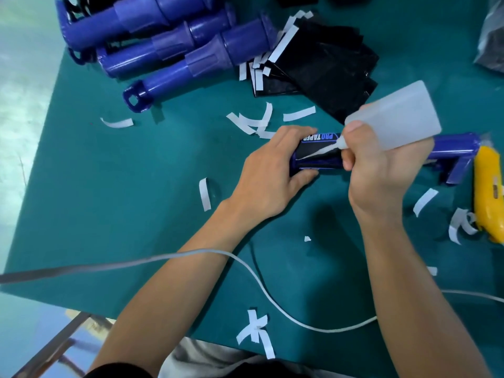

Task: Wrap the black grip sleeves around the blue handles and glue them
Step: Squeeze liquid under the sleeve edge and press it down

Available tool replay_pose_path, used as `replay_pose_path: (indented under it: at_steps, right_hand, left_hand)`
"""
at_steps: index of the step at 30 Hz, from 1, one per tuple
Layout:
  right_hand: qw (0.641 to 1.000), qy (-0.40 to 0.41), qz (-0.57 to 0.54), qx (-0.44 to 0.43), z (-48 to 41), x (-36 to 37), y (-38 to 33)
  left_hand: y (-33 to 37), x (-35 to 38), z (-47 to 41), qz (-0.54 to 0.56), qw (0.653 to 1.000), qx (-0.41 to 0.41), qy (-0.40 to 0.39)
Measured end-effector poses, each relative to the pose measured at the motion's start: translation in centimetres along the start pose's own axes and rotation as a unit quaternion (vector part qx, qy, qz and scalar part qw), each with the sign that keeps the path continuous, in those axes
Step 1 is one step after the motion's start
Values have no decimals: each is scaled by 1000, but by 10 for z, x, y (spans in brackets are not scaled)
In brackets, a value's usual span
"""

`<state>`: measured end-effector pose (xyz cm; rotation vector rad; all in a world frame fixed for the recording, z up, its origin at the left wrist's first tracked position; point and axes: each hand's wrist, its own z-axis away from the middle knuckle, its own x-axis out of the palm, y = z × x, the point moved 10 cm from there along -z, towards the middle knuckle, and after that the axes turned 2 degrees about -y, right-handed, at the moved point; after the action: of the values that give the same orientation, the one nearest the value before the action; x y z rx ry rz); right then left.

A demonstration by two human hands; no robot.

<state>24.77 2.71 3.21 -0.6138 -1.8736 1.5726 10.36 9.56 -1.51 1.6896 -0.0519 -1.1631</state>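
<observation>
- Table cover: plain teal green.
- Piled handles and held handle: glossy violet-blue.
- Grip sleeve: black, white-and-blue lettering band.
- Sleeve stack: black.
- Glue bottle: translucent white.
- Paper strips: white.
- Tool: yellow.

Below the pile of blue plastic handles, open green table mat, dotted with white paper strips. Right of the pile, blocked by stacked black sheet sleeves; farther right, a yellow plastic tool.
</observation>
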Motion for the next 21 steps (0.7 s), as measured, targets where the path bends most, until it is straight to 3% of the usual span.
replay_pose_path:
  at_steps: [21]
  right_hand:
    - [1000,-6,0,-7,-3,1,3]
  left_hand:
    - [-1,0,-1,-3,1000,1,4]
